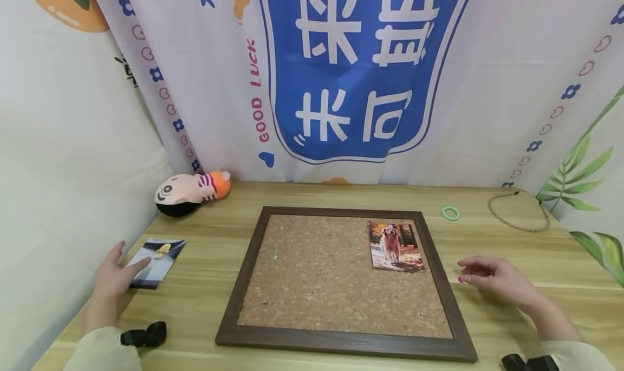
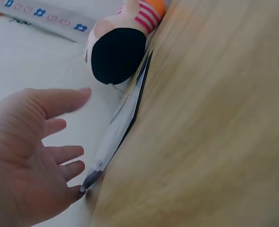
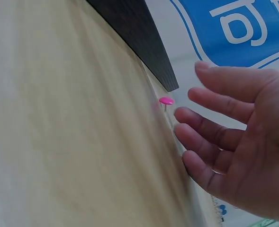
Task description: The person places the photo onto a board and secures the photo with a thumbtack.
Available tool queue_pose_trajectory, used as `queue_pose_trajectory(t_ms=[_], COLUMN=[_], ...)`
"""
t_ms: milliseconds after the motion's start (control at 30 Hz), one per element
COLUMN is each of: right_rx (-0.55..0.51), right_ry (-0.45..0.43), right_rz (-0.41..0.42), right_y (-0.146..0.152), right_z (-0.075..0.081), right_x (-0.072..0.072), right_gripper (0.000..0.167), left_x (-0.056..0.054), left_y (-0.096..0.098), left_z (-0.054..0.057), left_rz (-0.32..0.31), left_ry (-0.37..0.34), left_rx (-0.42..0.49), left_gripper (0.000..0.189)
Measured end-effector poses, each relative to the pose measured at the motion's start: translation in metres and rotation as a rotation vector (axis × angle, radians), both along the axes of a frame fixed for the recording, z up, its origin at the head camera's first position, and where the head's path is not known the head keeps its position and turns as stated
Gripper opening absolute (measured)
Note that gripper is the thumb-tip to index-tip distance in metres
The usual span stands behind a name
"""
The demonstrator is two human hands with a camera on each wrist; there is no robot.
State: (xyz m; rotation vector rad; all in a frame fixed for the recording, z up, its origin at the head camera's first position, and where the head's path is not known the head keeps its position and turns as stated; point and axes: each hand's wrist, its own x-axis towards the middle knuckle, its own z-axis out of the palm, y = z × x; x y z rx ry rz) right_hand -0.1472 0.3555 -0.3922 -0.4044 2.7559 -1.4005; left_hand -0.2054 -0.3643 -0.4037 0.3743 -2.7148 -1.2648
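Observation:
My left hand point(image 1: 117, 276) is spread at the near left edge of a photo card point(image 1: 158, 260) with a small yellow subject on it. In the left wrist view the fingers are apart, and the little fingertip overlaps the end of the card point(image 2: 118, 127). To the right of a framed corkboard point(image 1: 346, 343), my right hand point(image 1: 497, 279) hovers with loosely bent fingers and nothing between them. A pink thumbtack point(image 3: 166, 101) is just off its fingertips in the right wrist view. A dog photo point(image 1: 396, 246) lies on the cork at the upper right.
A plush doll point(image 1: 192, 192) lies at the back left of the wooden table point(image 1: 195, 311). A green ring point(image 1: 450, 213) and a chain point(image 1: 519, 228) lie at the back right. Printed curtains point(image 1: 219, 89) hang behind the table.

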Motion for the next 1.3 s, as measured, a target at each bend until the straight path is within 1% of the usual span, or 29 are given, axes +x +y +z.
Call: queue_pose_trajectory(t_ms=[33, 233, 333, 400, 533, 633, 833, 1000, 1133, 1300], right_rx=[-0.001, 0.017, 0.028, 0.034, 0.039, 0.047, 0.088, 0.107, 0.119, 0.135], right_ry=[0.0, 0.023, 0.021, 0.015, -0.002, 0.002, 0.036, 0.067, 0.098, 0.103], right_rz=[0.009, 0.083, 0.11, 0.125, 0.141, 0.13, 0.102, 0.089, 0.083, 0.075], right_y=[0.0, 0.001, 0.0, -0.001, -0.002, -0.003, -0.004, -0.006, -0.008, -0.011], right_z=[-0.001, -0.008, -0.01, -0.011, -0.013, -0.013, -0.013, -0.014, -0.015, -0.015], right_x=[0.0, 0.001, 0.001, 0.0, -0.001, -0.002, -0.002, -0.002, -0.002, -0.003], right_gripper=[0.035, 0.028, 0.026, 0.024, 0.018, 0.015, 0.013, 0.011, 0.009, 0.008], left_x=[0.0, 0.001, 0.001, 0.002, 0.002, 0.002, 0.002, 0.002, 0.002, 0.003], left_y=[0.001, 0.015, 0.018, 0.019, 0.019, 0.019, 0.023, 0.024, 0.024, 0.024], left_z=[0.001, 0.006, 0.006, 0.005, 0.003, 0.003, 0.007, 0.008, 0.008, 0.011], left_rz=[-0.013, -0.029, -0.033, -0.029, -0.013, -0.009, -0.01, -0.011, 0.007, 0.031], left_ry=[-0.006, -0.073, -0.094, -0.099, -0.109, -0.116, -0.126, -0.105, -0.1, -0.141], left_rx=[-0.016, -0.101, -0.149, -0.166, -0.176, -0.182, -0.196, -0.227, -0.253, -0.265], left_gripper=[0.09, 0.086, 0.083, 0.081, 0.079, 0.077, 0.074, 0.071, 0.07, 0.073])
